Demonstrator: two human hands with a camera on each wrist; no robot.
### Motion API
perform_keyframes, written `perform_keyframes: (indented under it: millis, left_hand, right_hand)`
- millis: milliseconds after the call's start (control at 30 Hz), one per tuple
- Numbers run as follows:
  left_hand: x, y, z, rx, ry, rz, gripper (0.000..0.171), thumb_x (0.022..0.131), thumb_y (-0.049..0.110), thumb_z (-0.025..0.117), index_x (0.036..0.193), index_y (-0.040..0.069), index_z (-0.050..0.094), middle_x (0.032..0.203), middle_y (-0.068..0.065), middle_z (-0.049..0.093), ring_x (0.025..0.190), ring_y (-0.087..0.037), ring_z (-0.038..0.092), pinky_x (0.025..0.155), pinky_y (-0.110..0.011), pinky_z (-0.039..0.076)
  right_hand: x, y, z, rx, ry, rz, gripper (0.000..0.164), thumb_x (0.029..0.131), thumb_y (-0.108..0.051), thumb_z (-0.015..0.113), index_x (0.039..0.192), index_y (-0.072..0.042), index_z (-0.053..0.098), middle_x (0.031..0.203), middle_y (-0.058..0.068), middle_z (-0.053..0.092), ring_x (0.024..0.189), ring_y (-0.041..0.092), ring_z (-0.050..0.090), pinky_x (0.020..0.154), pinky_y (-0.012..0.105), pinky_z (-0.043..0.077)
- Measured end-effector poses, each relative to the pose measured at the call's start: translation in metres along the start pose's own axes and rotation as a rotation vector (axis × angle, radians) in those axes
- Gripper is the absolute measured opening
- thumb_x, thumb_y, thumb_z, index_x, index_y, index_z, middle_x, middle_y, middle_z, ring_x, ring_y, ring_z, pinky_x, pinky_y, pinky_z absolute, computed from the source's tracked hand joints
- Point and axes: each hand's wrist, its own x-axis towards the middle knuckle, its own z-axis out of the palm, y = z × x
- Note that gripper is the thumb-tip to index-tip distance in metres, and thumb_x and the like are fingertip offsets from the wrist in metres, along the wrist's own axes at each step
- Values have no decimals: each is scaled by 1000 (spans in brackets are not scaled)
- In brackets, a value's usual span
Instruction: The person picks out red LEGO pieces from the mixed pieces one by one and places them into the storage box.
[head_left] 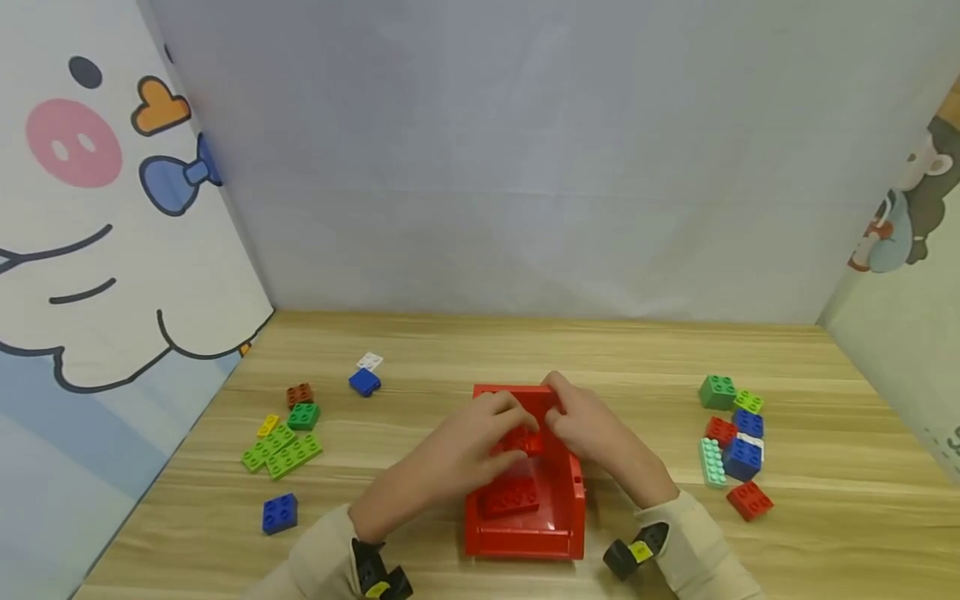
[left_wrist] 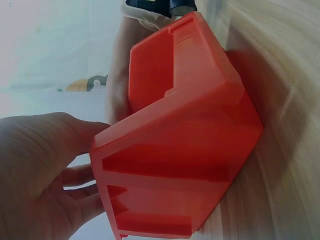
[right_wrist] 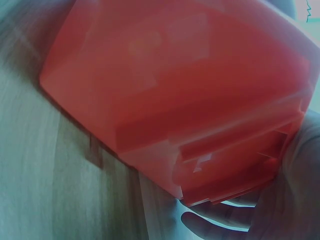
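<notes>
A red plastic bin (head_left: 525, 546) stands on the table, its far wall raised. My left hand (head_left: 472, 446) reaches over its left side, fingers and thumb curled round a small red brick (head_left: 533, 443) inside. The bin's side wall (left_wrist: 165, 155) hides those fingertips in the left wrist view. A larger red studded brick (head_left: 512, 498) lies on the bin's floor, nearer the front. At the far right corner my right hand (head_left: 592, 425) grips the wall, index finger at the top edge and thumb inside. Its fingers (right_wrist: 210, 227) show beyond the bin's end in the right wrist view.
To the left lie light-green bricks (head_left: 294, 456), a green brick (head_left: 303, 416), a brown brick (head_left: 299, 395) and blue bricks (head_left: 280, 513). On the right, a dark-green brick (head_left: 717, 392), a mint brick (head_left: 712, 462), a blue brick (head_left: 742, 459) and red bricks (head_left: 750, 501) are grouped.
</notes>
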Motion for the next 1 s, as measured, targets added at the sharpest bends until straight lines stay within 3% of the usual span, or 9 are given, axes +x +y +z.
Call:
perform_keyframes:
  millis: [367,833,1000]
  left_hand:
    - [3,3,6,148,-28,33,28,83,22,72,108,16,61,100,4,50,88,-8,44,74,-20,46]
    - [8,11,17,303,-162,3,28,85,29,69,107,15,58,92,5,46,81,-10,42,64,-17,44]
    - [11,15,18,343,-215,-18,30,85,29,69,109,15,58,95,3,50,82,-11,44,67,-19,47]
  right_hand:
    - [0,1,0,-20,4,16,19,87,-5,46,103,-16,47,83,2,57,66,15,55,56,30,52]
    - [2,1,1,-46,10,-19,17,86,-6,49,100,-16,47,77,2,56,63,16,53,55,30,49]
    - [2,1,0,-45,14,-23,18,85,-6,49,100,-16,47,76,2,56,62,16,53,55,31,49]
